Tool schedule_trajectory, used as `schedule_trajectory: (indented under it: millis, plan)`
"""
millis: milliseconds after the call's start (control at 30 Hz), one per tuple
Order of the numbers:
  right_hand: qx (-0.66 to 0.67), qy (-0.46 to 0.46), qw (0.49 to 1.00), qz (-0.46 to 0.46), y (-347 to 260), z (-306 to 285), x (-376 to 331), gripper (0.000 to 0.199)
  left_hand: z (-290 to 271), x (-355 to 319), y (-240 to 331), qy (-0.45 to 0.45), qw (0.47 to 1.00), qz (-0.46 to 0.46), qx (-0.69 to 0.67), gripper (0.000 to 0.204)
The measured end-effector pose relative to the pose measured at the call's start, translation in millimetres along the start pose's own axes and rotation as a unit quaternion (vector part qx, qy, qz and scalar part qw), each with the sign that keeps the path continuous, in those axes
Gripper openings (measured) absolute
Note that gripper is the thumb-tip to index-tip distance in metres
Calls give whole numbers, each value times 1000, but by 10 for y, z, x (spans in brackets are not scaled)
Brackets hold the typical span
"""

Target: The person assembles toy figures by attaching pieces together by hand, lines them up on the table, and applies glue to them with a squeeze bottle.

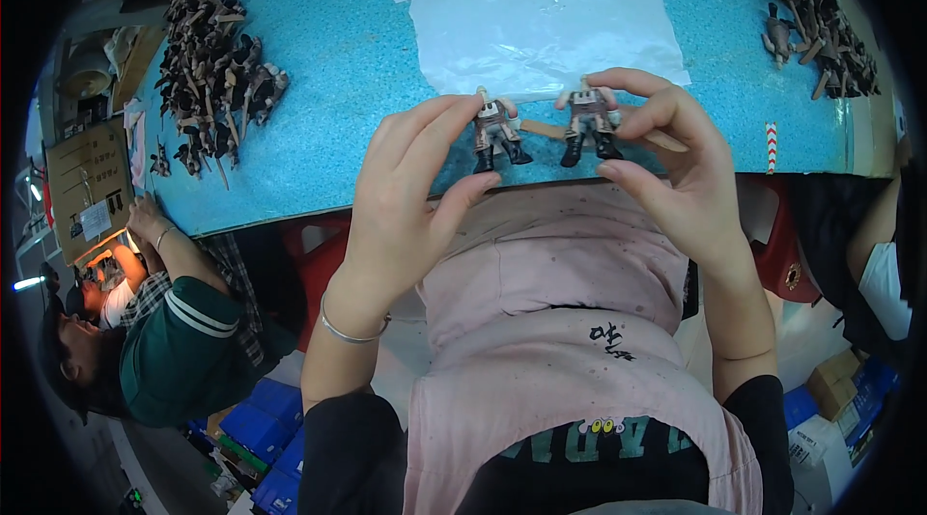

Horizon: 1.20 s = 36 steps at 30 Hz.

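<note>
Two small toy figures are held up side by side over the table's near edge. My left hand [410, 163] pinches the left toy figure [494, 134], which has black boots, a brown body and pale arms. In my right hand [681, 153] is a similar toy figure [587, 124], gripped between the fingers and thumb. A thin wooden stick [543, 129] shows between the two figures, and a flat wooden end [664, 140] shows by my right fingers. How the stick joins the figures I cannot tell.
A white plastic sheet [550, 27] lies on the blue table [333, 42]. Piles of similar figures lie left [208, 71] and far right [821, 13]. One loose figure [777, 35] sits beside the right pile. A person in a green sleeve [179, 351] works at the left. Blue bins [261, 423] stand below.
</note>
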State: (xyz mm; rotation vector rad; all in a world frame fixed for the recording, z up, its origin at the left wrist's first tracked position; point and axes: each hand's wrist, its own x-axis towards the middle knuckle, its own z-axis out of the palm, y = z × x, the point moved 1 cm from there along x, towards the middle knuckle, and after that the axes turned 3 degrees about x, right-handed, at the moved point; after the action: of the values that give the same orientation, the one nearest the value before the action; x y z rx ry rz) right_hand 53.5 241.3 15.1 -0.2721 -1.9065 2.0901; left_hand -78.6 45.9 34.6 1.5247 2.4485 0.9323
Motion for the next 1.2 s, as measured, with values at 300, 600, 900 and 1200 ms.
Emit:
schedule_trajectory:
  millis: [300,600,900,1200]
  plan:
    - [-237,-114,956,-131,170,161,85,30,-83,-51,-103,-37,999,10,25,57]
    - [-322,-20,934,-156,-37,-255,70,30,-177,385,29,-12,998,51,28,42]
    - [-523,288,795,-107,-238,-1306,205,31,726,1979,421,-1,965,252,76,43]
    - [-515,118,844,-95,-267,-1197,29,36,1389,2734,570,40,952,226,201,42]
